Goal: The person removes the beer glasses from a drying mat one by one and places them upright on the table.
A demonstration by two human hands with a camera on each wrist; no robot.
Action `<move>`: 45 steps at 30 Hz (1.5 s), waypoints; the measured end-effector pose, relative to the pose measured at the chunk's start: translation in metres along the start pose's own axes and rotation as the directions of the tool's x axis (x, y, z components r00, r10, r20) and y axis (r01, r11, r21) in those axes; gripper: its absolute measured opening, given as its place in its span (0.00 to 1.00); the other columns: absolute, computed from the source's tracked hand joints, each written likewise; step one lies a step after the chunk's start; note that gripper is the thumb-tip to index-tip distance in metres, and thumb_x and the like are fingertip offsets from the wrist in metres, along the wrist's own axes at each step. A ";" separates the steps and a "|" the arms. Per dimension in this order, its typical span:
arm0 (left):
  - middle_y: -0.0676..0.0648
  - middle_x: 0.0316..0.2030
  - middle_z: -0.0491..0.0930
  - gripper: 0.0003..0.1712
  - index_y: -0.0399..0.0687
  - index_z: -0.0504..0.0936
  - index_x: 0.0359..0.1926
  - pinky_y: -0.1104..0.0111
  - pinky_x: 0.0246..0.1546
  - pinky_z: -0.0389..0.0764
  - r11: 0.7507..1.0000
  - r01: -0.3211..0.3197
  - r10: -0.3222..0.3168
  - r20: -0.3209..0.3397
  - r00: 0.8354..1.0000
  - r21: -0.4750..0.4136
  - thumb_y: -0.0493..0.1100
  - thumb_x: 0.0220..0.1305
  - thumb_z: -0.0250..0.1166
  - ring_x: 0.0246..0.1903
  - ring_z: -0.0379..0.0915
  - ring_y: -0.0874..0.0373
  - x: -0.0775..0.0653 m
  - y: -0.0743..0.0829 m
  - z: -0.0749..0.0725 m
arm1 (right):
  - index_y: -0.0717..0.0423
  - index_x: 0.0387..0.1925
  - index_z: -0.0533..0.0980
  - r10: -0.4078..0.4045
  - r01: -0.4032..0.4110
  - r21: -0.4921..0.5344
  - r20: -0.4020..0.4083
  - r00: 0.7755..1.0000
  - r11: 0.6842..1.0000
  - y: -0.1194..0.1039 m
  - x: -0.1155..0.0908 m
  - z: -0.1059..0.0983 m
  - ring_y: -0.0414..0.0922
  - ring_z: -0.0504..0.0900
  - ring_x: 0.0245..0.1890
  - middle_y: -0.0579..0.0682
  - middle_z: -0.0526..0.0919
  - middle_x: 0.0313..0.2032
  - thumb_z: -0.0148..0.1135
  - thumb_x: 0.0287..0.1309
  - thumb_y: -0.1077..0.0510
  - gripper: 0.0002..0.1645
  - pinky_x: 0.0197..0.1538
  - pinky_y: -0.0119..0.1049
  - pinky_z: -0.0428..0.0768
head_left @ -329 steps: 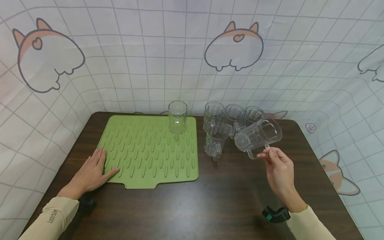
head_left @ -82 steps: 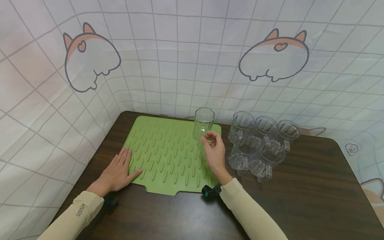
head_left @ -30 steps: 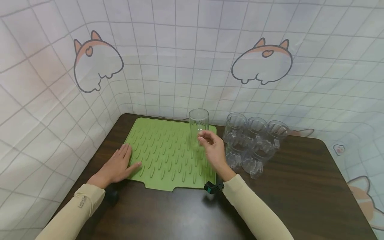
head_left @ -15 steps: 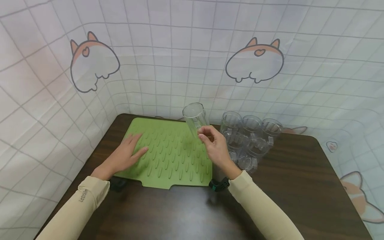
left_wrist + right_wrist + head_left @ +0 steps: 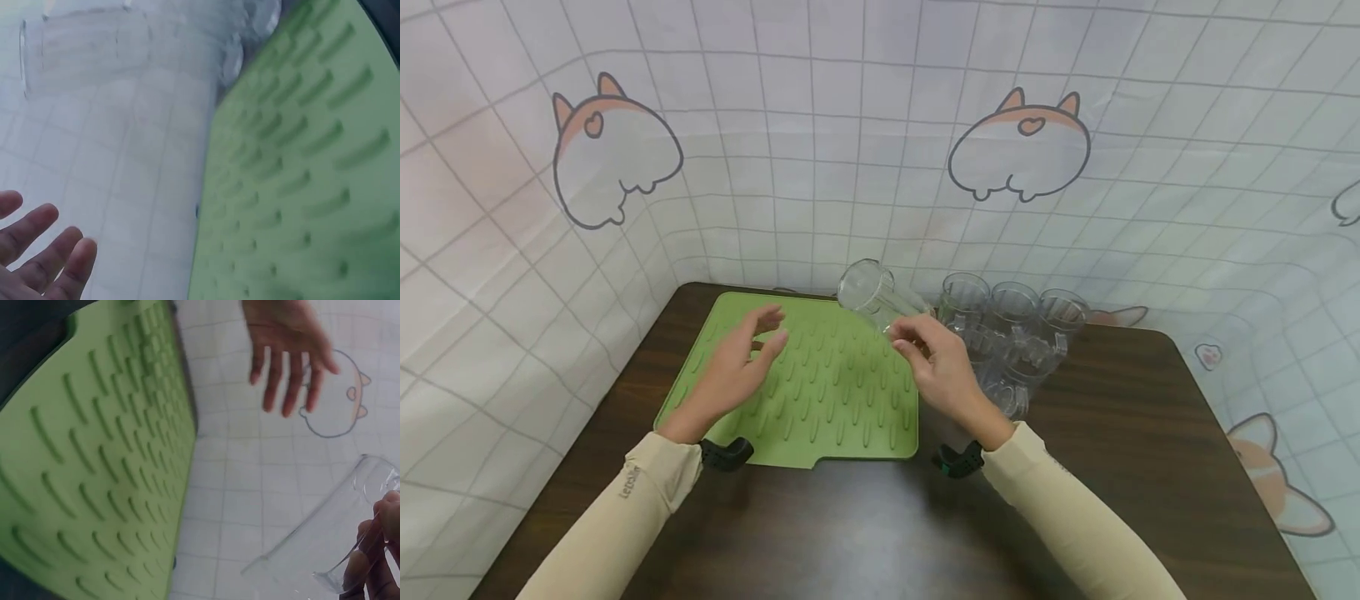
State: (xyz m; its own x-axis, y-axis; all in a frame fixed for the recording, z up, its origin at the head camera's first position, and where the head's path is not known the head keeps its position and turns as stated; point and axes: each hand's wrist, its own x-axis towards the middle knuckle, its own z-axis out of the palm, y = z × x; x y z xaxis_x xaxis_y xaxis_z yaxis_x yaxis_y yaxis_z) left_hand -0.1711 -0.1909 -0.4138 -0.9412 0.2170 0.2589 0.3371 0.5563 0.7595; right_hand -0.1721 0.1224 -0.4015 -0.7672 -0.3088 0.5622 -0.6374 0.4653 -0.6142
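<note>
A clear glass mug (image 5: 871, 293) is tilted well over above the back right of the green drying mat (image 5: 838, 417), its open mouth toward the left. My right hand (image 5: 943, 362) pinches it by the handle; the right wrist view shows fingertips curled at the handle of the mug (image 5: 312, 534). My left hand (image 5: 733, 367) hovers over the left part of the mat, holding nothing, fingers spread and loosely bent toward the mug. In the left wrist view, the mug (image 5: 94, 47) lies nearly sideways, apart from the left fingers (image 5: 72, 265).
Several clear glass mugs (image 5: 1015, 308) stand upright in two close rows right of the mat, just beyond my right hand. The dark wood table (image 5: 1120, 433) extends to the right and front. A white gridded cloth (image 5: 820, 167) hangs behind the table and along its sides.
The right hand has raised the mug from upright on the mat and tipped its mouth leftward. The left hand has lifted off the mat's left edge and moved right and up toward it.
</note>
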 end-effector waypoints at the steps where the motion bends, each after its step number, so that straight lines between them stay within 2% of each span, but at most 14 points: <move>1: 0.41 0.74 0.69 0.33 0.51 0.59 0.79 0.44 0.67 0.75 1.000 -0.004 0.004 -0.006 1.000 -0.031 0.58 0.82 0.49 0.73 0.67 0.41 0.001 0.004 0.003 | 0.55 0.50 0.81 -0.033 0.034 -0.036 0.005 0.999 0.999 0.000 -0.001 -0.001 0.46 0.84 0.39 0.52 0.85 0.42 0.62 0.71 0.61 0.09 0.39 0.37 0.85; 4: 0.40 0.72 0.69 0.31 0.50 0.60 0.78 0.44 0.67 0.76 0.992 -0.018 0.018 -0.007 1.000 -0.125 0.56 0.83 0.48 0.72 0.68 0.41 0.004 0.015 0.014 | 0.56 0.48 0.82 -0.143 0.143 -0.134 0.006 0.990 0.981 0.001 -0.006 -0.004 0.46 0.83 0.39 0.52 0.85 0.40 0.63 0.69 0.64 0.09 0.38 0.38 0.85; 8: 0.40 0.71 0.69 0.29 0.48 0.59 0.76 0.45 0.61 0.81 0.974 -0.017 0.018 0.001 1.000 -0.225 0.53 0.83 0.48 0.70 0.72 0.42 0.007 0.029 0.029 | 0.58 0.47 0.83 -0.258 0.252 -0.202 0.000 0.966 0.946 0.000 -0.012 -0.009 0.47 0.79 0.39 0.52 0.85 0.39 0.64 0.66 0.67 0.09 0.39 0.39 0.82; 12: 0.41 0.71 0.67 0.28 0.49 0.58 0.76 0.45 0.58 0.83 0.963 -0.018 0.020 0.002 1.000 -0.268 0.51 0.84 0.47 0.69 0.74 0.43 0.007 0.037 0.039 | 0.57 0.46 0.83 -0.320 0.314 -0.208 0.003 0.947 0.927 -0.002 -0.016 -0.010 0.46 0.75 0.37 0.51 0.85 0.39 0.64 0.66 0.68 0.10 0.38 0.37 0.78; 17: 0.42 0.72 0.64 0.29 0.51 0.56 0.77 0.46 0.57 0.84 0.944 0.000 0.010 0.029 1.000 -0.329 0.52 0.83 0.49 0.69 0.72 0.40 0.010 0.047 0.048 | 0.57 0.45 0.83 -0.370 0.364 -0.225 0.014 0.929 0.904 -0.003 -0.018 -0.011 0.46 0.75 0.37 0.50 0.85 0.37 0.64 0.64 0.70 0.11 0.40 0.38 0.76; 22: 0.39 0.76 0.57 0.36 0.59 0.50 0.80 0.44 0.61 0.82 0.920 0.024 -0.005 0.050 0.999 -0.390 0.50 0.79 0.54 0.73 0.67 0.39 0.011 0.054 0.058 | 0.56 0.45 0.83 -0.395 0.392 -0.262 0.043 0.918 0.882 -0.002 -0.025 -0.011 0.46 0.74 0.36 0.48 0.86 0.37 0.66 0.61 0.72 0.13 0.40 0.38 0.76; 26: 0.41 0.79 0.53 0.43 0.70 0.45 0.82 0.41 0.67 0.77 0.916 0.040 -0.018 0.058 0.998 -0.399 0.50 0.75 0.59 0.77 0.61 0.41 0.010 0.056 0.066 | 0.56 0.44 0.84 -0.402 0.405 -0.282 0.068 0.913 0.870 0.000 -0.033 -0.010 0.45 0.73 0.35 0.48 0.86 0.37 0.66 0.61 0.72 0.13 0.39 0.37 0.76; 33: 0.46 0.78 0.56 0.47 0.80 0.49 0.79 0.41 0.68 0.76 0.912 0.050 -0.034 0.047 0.998 -0.407 0.50 0.70 0.68 0.77 0.59 0.42 0.009 0.057 0.075 | 0.55 0.43 0.85 -0.426 0.439 -0.344 0.118 0.897 0.830 0.001 -0.040 -0.009 0.44 0.71 0.33 0.48 0.87 0.39 0.63 0.62 0.74 0.15 0.39 0.36 0.73; 39: 0.43 0.73 0.61 0.46 0.77 0.55 0.77 0.44 0.65 0.80 0.910 0.026 -0.024 0.010 1.000 -0.414 0.47 0.68 0.71 0.73 0.65 0.44 0.010 0.056 0.081 | 0.55 0.43 0.86 -0.432 0.446 -0.348 0.122 0.894 0.825 0.002 -0.044 -0.008 0.44 0.72 0.34 0.48 0.87 0.39 0.62 0.61 0.74 0.16 0.39 0.36 0.73; 42: 0.43 0.71 0.63 0.43 0.69 0.60 0.77 0.45 0.64 0.81 0.910 0.022 -0.026 -0.004 1.000 -0.414 0.45 0.68 0.71 0.72 0.67 0.44 0.011 0.054 0.084 | 0.56 0.44 0.86 -0.426 0.438 -0.337 0.114 0.898 0.833 0.003 -0.047 -0.008 0.44 0.74 0.35 0.48 0.87 0.39 0.63 0.60 0.74 0.16 0.40 0.36 0.75; 45: 0.43 0.70 0.65 0.40 0.60 0.65 0.75 0.51 0.62 0.84 0.909 0.030 -0.036 -0.008 0.999 -0.416 0.43 0.67 0.72 0.71 0.68 0.43 0.012 0.054 0.087 | 0.56 0.44 0.86 -0.423 0.433 -0.333 0.107 0.900 0.838 0.004 -0.048 -0.008 0.44 0.75 0.36 0.48 0.87 0.40 0.63 0.60 0.74 0.16 0.41 0.37 0.77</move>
State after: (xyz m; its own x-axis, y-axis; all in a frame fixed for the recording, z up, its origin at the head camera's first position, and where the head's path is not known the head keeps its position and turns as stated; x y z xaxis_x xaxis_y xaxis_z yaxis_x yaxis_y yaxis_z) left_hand -0.1622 -0.0890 -0.4218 -0.9529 0.1905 0.2358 0.2697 0.1778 0.9464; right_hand -0.1374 0.1459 -0.4270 -0.4285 -0.5635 0.7063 -0.8424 0.5319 -0.0866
